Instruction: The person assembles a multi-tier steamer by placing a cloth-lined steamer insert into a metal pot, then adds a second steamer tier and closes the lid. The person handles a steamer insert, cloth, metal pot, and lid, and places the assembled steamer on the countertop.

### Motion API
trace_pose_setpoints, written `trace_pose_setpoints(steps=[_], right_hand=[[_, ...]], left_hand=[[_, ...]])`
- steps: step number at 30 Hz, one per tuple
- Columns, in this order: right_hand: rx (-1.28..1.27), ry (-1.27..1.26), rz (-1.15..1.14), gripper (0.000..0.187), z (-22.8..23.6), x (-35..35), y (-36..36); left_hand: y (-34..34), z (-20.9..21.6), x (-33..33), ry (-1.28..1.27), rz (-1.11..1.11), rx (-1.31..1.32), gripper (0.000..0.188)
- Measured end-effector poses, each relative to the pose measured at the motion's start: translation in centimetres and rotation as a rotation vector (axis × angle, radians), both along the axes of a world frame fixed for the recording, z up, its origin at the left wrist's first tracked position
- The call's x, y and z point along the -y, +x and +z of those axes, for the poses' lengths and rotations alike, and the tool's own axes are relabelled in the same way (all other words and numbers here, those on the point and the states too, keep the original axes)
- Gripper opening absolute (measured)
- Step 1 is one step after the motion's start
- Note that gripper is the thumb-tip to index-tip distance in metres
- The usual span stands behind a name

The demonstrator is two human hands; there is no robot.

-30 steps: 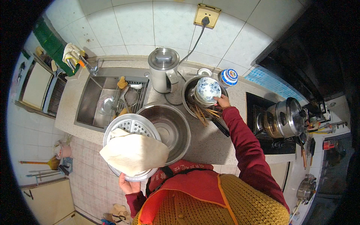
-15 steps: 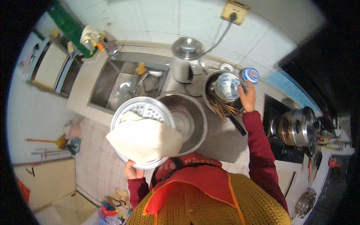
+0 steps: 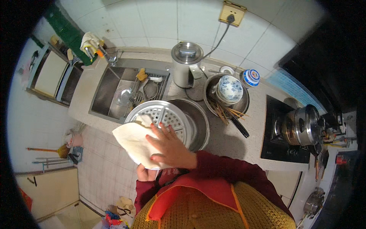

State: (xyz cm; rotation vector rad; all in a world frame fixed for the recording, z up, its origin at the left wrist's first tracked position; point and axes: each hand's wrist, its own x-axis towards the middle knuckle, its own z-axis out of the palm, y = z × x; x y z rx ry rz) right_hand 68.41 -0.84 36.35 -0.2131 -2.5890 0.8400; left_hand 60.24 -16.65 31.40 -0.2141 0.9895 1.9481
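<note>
My left hand grips the near rim of a round metal steamer tray with punched holes, held over the left part of a large steel basin. Folded, an off-white cloth covers the tray's near left half and hangs past its rim. Fingers spread, my right hand lies over the cloth's right side, its fingertips toward the holes. Part of the left hand is hidden beneath the tray.
Behind the basin stands a steel electric kettle, corded to a wall socket. A pan holds patterned bowls and chopsticks, beside a blue-and-white jar. The sink is left; a pot sits on the hob.
My right hand has left the jar beside the pan and come over to the cloth. The tray has shifted slightly right, and the cloth has moved toward its left side, baring more holes.
</note>
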Motion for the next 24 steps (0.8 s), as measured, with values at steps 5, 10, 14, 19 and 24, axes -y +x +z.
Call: trace_pose_setpoints(steps=[5,10,14,19,24], right_hand=[[-0.078,0.017,-0.055,0.064,-0.6,2.2,-0.7],[-0.077,0.079,-0.106,0.058,-0.6,2.4,-0.8],[-0.081,0.131,-0.075,0.051,-0.8,1.8,-0.8],[-0.146,-0.326,0.142,0.047,-0.8,-0.6,0.6],[-0.165,-0.461,-0.321,0.043,-2.8,-5.8,7.2]], left_hand=[[-0.2,-1.0,1.8,0.303,-0.134,-0.12,0.058],[0.6,-1.6,1.7,0.292,-0.122,-0.059,0.055],[0.9,-1.3,0.8,0.057,-0.013,-0.029,0.05],[-0.1,-0.7,0.8,-0.022,0.078,-0.011,0.053],[-1.7,-0.2,1.8,0.049,0.194,-0.094,0.048]])
